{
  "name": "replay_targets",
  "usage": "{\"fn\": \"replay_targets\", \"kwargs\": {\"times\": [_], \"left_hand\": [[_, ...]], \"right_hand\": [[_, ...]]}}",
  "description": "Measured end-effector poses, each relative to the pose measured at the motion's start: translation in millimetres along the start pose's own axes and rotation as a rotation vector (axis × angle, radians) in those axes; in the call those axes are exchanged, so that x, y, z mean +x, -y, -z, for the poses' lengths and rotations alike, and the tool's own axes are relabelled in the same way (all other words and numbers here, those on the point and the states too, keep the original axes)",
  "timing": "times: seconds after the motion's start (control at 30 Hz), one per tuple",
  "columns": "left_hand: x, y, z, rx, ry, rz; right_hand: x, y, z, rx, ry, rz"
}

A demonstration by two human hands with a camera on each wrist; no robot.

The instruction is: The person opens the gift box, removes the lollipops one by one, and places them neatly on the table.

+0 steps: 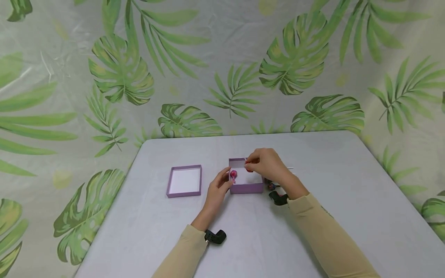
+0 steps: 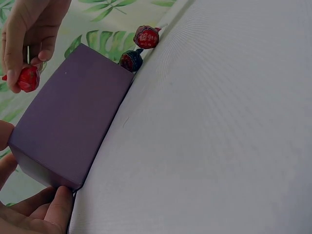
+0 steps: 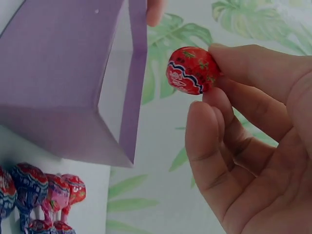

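A shallow purple box [image 1: 247, 188] with a white inside stands on the table. My left hand [image 1: 218, 190] holds it at its left side, with fingertips against the wall in the left wrist view. A pink lollipop [image 1: 233, 174] lies inside near the left wall. Over the box's right part, my right hand [image 1: 267, 164] pinches a red-wrapped lollipop [image 3: 192, 70] between thumb and fingers. The lollipop's stick is mostly hidden by the hand. Several wrapped lollipops [image 3: 30, 183] lie beside the box's right side, partly covered by the right arm in the head view.
A purple-rimmed lid [image 1: 184, 194] lies inside up on the white table [image 1: 139, 231], left of the box. Behind the table hangs a leaf-patterned sheet [image 1: 240, 50]. Black wrist cameras [image 1: 216, 236] are strapped to both wrists.
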State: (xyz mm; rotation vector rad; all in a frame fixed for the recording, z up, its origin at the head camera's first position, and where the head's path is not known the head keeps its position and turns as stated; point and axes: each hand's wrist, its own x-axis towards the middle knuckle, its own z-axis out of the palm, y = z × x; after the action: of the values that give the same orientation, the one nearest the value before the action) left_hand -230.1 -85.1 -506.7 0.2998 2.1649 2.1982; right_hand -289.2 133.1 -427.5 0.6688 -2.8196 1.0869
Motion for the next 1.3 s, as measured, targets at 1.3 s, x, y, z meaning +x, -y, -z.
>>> {"fn": "replay_targets", "kwargs": {"times": [1.3], "left_hand": [[12.4, 31.5, 1.4, 0.015, -0.046, -0.005]], "right_hand": [[-39.6, -46.8, 32.1, 0.059, -0.039, -0.103]]}}
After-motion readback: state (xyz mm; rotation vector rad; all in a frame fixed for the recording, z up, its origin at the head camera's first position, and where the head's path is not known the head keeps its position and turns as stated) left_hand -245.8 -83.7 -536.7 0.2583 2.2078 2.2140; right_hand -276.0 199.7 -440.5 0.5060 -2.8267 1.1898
